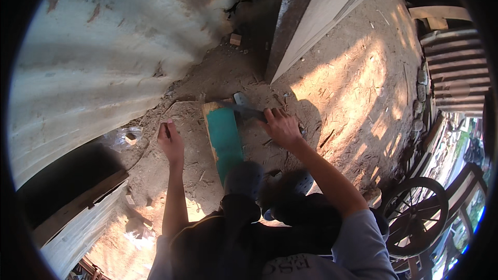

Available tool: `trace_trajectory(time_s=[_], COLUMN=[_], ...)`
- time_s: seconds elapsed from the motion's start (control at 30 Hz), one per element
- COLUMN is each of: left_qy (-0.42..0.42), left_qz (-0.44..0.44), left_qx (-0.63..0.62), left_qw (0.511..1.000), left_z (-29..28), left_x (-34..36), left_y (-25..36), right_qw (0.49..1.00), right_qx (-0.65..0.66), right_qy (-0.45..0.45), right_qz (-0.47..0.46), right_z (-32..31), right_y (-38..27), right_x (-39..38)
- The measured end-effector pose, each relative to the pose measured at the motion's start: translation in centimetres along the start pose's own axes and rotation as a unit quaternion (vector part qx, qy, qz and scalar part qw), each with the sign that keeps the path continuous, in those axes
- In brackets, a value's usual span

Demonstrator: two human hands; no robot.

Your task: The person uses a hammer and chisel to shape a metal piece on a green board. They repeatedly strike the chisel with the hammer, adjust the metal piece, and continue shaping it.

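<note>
A board painted teal lies on the dirt, with bare wood showing along its left side and far end. My right hand is closed round the handle of a large knife. Its dark, motion-smeared blade points left across the far end of the board. To the left, my left hand is raised apart from the board, fingers curled in; whatever they hold, if anything, cannot be made out. My grey clog covers part of the board's near end. Just beyond the blade is a small pale grey flat piece.
A corrugated metal sheet wall runs along the left. An upright panel with a dark edge stands ahead. Wood chips litter the dirt floor. A spoked wheel is at the lower right, and a small wood block lies far off.
</note>
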State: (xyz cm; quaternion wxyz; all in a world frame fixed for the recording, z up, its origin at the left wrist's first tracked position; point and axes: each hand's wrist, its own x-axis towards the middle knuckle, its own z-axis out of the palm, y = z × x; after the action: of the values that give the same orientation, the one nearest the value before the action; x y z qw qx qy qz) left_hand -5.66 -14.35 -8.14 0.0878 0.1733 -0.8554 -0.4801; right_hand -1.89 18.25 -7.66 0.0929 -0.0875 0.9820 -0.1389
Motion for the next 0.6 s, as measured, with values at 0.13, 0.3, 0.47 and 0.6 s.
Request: trace_trajectory(time_s=[0.13,0.3,0.47,0.6], left_qy=[0.01,-0.005,-0.045,-0.101], left_qz=[-0.028,-0.05,-0.039,-0.012], left_qx=[-0.036,-0.059,-0.092,-0.115], left_qw=[0.999,0.997,0.994,0.988], left_z=[1.9,1.8,3.5,4.4], left_x=[0.4,-1.1,-3.4,-3.3], left_y=[0.4,1.7,2.7,4.8], right_qw=[0.999,0.984,0.985,0.939], right_qx=[-0.013,0.044,0.023,0.091], right_qy=[-0.035,-0.076,-0.133,-0.128], right_qz=[-0.022,0.154,0.105,0.305], right_z=[0.2,-1.0,-3.6,-7.0], right_y=[-0.6,-2.5,-2.7,-0.8], right_x=[-2.3,-3.1,-5.0,-3.9])
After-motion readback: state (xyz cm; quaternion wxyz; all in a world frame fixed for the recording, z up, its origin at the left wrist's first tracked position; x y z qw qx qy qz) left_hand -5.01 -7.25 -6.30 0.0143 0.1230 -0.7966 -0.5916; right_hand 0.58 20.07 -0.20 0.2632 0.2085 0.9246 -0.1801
